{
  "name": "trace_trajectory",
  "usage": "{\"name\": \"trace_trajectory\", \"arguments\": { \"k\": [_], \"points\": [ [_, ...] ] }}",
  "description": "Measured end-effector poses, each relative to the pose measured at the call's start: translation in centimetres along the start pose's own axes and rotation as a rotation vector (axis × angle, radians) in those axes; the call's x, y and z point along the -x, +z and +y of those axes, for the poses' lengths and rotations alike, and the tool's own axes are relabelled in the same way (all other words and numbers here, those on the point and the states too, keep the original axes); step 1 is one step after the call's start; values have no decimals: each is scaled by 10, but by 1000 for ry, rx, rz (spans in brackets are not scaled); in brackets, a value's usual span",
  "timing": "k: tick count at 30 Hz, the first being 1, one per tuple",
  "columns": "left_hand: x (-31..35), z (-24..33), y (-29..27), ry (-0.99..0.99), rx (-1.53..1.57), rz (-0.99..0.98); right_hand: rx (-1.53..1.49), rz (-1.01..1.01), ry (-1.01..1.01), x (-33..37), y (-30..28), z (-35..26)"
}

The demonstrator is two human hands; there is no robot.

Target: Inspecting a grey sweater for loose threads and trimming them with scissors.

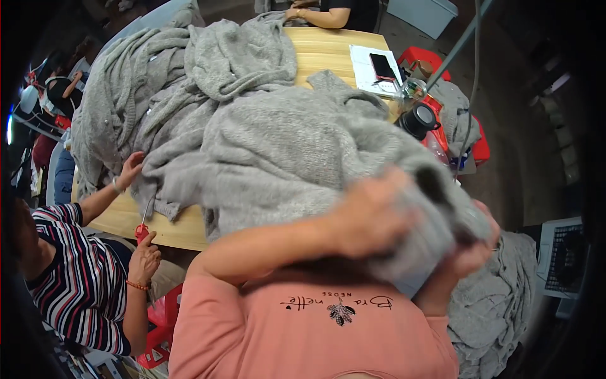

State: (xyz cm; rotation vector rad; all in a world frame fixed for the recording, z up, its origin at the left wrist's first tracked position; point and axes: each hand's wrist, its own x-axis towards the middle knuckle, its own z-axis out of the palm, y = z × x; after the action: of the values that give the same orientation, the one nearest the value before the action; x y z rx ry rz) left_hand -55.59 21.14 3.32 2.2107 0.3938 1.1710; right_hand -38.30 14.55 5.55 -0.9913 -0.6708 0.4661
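Observation:
A grey knitted sweater (pixel 284 139) is stretched across the table in front of me, its near end lifted toward my chest. Both of my hands are smeared by motion. My left hand (pixel 375 215) is closed on the knit near its raised end. At the right edge of the same sweater, my right hand (pixel 473 246) grips the fabric, with some of its fingers hidden. A dark opening shows in the raised knit between the hands. More grey knitwear (pixel 145 88) lies heaped beyond, at the far left.
At left, a person in a striped shirt (pixel 76 271) holds a red-handled tool (pixel 142 232) with a thin shaft. Another person's forearm (pixel 322 17) rests at the far edge. A phone (pixel 382 66), black cup (pixel 418 120) and red bins are at right. Grey knits (pixel 495 303) are piled beside me.

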Motion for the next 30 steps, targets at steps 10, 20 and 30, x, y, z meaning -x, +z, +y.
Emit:
{"name": "trace_trajectory", "arguments": {
  "k": [10,20,30],
  "points": [
    [89,-61,-62,-971,450,951,579,-833,227,18,-60,156],
    [117,-53,-98,-740,497,1047,1044,-1174,-331,10,-30,149],
    [117,-44,-53,-930,728,973,684,-858,-281,4,-60,205]
  ]
}}
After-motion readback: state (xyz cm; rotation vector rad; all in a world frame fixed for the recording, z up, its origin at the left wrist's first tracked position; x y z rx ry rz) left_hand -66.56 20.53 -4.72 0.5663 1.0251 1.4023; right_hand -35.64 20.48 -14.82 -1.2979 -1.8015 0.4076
